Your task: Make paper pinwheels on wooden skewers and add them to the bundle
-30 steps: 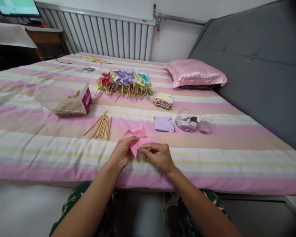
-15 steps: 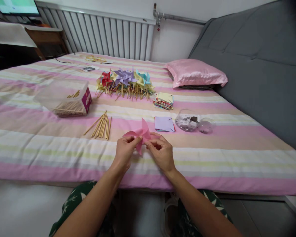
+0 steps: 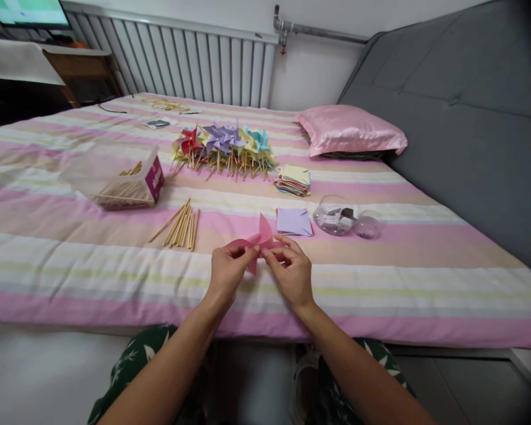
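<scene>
A pink paper pinwheel (image 3: pixel 262 232) is held just above the near part of the bed, its blades curved inward. My left hand (image 3: pixel 231 267) pinches it near the centre with the thumb on top. From the other side my right hand (image 3: pixel 289 268) grips its right edge between thumb and fingers. Fingers cover part of the middle, so I cannot see what is at its centre. Beyond my right hand lies a small stack of purple paper squares (image 3: pixel 294 221) with slits. Several wooden sticks (image 3: pixel 186 227) are spread to the left of my left hand.
Finished pinwheels (image 3: pixel 223 144) on sticks are heaped farther back. A clear plastic box (image 3: pixel 115 177) of sticks stands at left. A yellow-topped paper stack (image 3: pixel 294 180), a round clear container (image 3: pixel 334 217) and its smaller neighbour (image 3: pixel 369 225) are at right. Behind lies a pink pillow (image 3: pixel 354 131).
The pink pinwheel has shifted slightly right and turned a little between my fingers. My left hand has moved slightly right, closer to my right hand.
</scene>
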Action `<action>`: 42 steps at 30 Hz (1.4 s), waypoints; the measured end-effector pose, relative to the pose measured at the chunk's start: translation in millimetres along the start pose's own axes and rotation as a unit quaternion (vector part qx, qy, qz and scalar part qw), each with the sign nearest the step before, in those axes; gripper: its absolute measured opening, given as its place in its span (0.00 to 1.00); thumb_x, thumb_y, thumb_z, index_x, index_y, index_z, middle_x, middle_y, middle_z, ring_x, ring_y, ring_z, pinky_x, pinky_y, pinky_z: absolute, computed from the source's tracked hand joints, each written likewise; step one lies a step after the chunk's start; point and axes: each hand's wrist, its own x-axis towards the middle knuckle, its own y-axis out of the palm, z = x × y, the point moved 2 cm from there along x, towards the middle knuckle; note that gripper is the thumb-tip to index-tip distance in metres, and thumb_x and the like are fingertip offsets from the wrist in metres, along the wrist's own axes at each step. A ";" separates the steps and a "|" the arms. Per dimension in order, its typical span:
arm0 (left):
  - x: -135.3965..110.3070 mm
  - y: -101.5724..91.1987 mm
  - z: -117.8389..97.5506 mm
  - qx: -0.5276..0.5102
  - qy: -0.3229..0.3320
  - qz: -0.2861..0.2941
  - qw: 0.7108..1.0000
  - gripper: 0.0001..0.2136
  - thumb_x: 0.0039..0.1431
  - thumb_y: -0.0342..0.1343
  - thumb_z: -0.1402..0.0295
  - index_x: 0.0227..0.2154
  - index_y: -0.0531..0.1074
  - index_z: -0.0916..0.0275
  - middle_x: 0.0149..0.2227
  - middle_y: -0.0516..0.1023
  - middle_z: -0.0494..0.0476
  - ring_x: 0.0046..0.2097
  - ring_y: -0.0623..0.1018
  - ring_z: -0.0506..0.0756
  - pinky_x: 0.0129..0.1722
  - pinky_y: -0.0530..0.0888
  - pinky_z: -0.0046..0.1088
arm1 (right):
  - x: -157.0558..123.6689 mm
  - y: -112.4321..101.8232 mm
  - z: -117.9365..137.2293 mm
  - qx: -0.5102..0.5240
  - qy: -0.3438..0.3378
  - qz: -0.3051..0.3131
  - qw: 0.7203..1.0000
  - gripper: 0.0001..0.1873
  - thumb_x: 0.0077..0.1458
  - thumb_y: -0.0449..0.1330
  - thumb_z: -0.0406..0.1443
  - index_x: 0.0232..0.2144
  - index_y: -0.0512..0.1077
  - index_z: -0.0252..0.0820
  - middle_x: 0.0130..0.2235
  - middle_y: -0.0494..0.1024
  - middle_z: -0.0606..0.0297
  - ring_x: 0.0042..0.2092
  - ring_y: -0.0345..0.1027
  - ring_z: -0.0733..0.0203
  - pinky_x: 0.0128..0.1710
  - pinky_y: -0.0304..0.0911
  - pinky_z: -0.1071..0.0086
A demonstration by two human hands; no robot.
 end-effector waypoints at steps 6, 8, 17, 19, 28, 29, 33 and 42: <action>1.8 -0.1 4.3 0.021 0.018 0.003 1.000 0.08 0.41 0.65 0.66 0.26 0.79 0.64 0.18 0.70 0.48 0.23 0.68 0.47 0.25 0.66 0.22 | 0.4 0.2 -1.6 -0.007 -0.007 -0.007 1.000 0.10 0.50 0.61 0.42 0.27 0.77 0.41 0.50 0.72 0.55 0.32 0.71 0.63 0.28 0.67 0.69; 2.2 0.1 5.5 0.025 0.025 0.002 0.999 0.07 0.42 0.65 0.66 0.25 0.79 0.64 0.18 0.70 0.48 0.23 0.68 0.47 0.24 0.65 0.22 | 0.7 0.3 -3.1 -0.010 -0.017 -0.014 1.000 0.11 0.50 0.61 0.41 0.27 0.77 0.40 0.49 0.72 0.55 0.33 0.72 0.62 0.27 0.67 0.70; 3.3 0.5 7.0 0.050 0.043 0.007 0.998 0.05 0.42 0.63 0.68 0.22 0.79 0.65 0.17 0.71 0.49 0.22 0.68 0.47 0.22 0.64 0.21 | 5.6 -1.7 -8.2 0.001 -0.033 0.005 0.999 0.09 0.50 0.62 0.40 0.27 0.78 0.41 0.45 0.74 0.57 0.40 0.71 0.59 0.35 0.68 0.69; 3.2 0.6 6.9 0.058 0.045 0.008 0.997 0.05 0.43 0.63 0.68 0.21 0.78 0.65 0.17 0.71 0.50 0.22 0.68 0.47 0.22 0.64 0.21 | 6.9 -2.2 -8.5 0.009 -0.031 0.011 0.999 0.09 0.49 0.62 0.40 0.26 0.78 0.42 0.43 0.75 0.58 0.41 0.71 0.59 0.36 0.68 0.69; 2.4 0.1 6.6 0.089 0.038 0.010 0.995 0.05 0.42 0.62 0.69 0.21 0.78 0.65 0.18 0.72 0.51 0.22 0.69 0.48 0.23 0.64 0.22 | 10.7 -3.3 -11.9 0.021 -0.017 0.030 0.999 0.09 0.48 0.64 0.41 0.24 0.78 0.41 0.39 0.74 0.59 0.38 0.70 0.60 0.36 0.67 0.68; 2.4 0.0 6.5 0.090 0.037 0.011 0.995 0.05 0.42 0.62 0.69 0.21 0.78 0.66 0.18 0.72 0.51 0.22 0.69 0.48 0.23 0.64 0.22 | 11.0 -3.4 -12.2 0.019 -0.017 0.031 0.999 0.09 0.48 0.64 0.41 0.24 0.78 0.41 0.38 0.74 0.59 0.39 0.70 0.59 0.37 0.67 0.68; 1.9 0.4 5.5 0.089 0.029 0.012 0.996 0.06 0.43 0.61 0.68 0.17 0.74 0.66 0.16 0.69 0.49 0.21 0.67 0.47 0.22 0.63 0.21 | 11.2 -2.9 -12.3 0.026 -0.021 0.038 0.999 0.08 0.47 0.64 0.40 0.24 0.78 0.42 0.38 0.74 0.59 0.41 0.70 0.59 0.39 0.66 0.67; 5.8 -4.9 2.4 0.074 0.022 -0.032 0.996 0.08 0.42 0.59 0.69 0.15 0.69 0.66 0.14 0.65 0.47 0.19 0.63 0.46 0.19 0.58 0.21 | 10.0 -3.5 -5.8 0.021 -0.024 0.059 0.998 0.13 0.45 0.64 0.45 0.26 0.77 0.41 0.46 0.73 0.57 0.33 0.70 0.64 0.30 0.66 0.70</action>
